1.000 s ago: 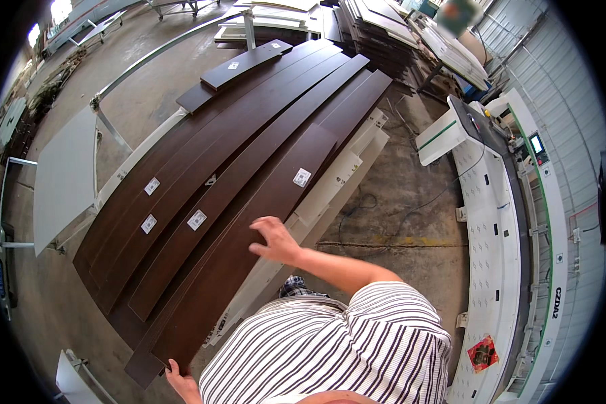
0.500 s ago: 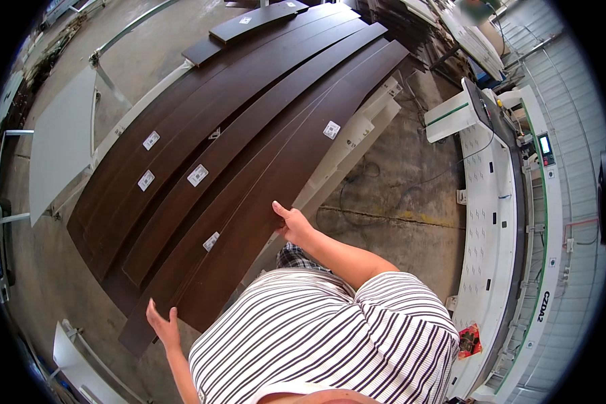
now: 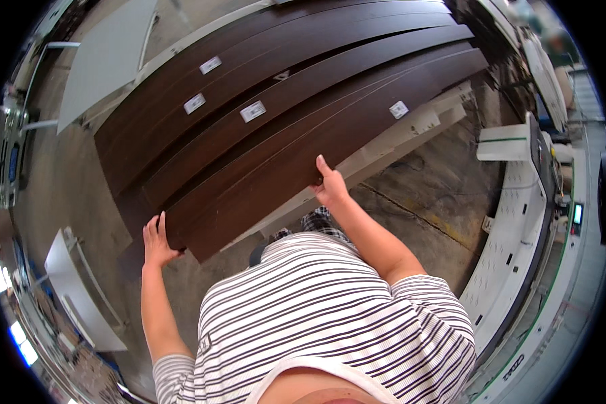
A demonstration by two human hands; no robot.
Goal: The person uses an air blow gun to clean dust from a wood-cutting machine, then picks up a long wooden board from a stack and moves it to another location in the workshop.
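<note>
Long dark brown boards (image 3: 262,172) lie side by side in a stack in front of me, several of them with small white labels. My right hand (image 3: 330,185) grips the near long edge of the closest board, thumb on top and fingers curled below the edge, partly hidden. At the left end of the boards, my left hand (image 3: 158,241) rests with its fingers stretched out along a board end and its thumb apart. A white label (image 3: 398,110) sits toward the right end of the nearest board.
Pale boards or beams (image 3: 417,128) support the stack along its near side. A long white machine (image 3: 512,222) with a dark edge stands on the right. White panels on frames (image 3: 108,64) stand at the far left, and another white panel (image 3: 77,296) is nearer left.
The view has turned, so the boards lie more crosswise. My left hand has come from beside the boards onto their left end. My right hand stays at the near board's edge.
</note>
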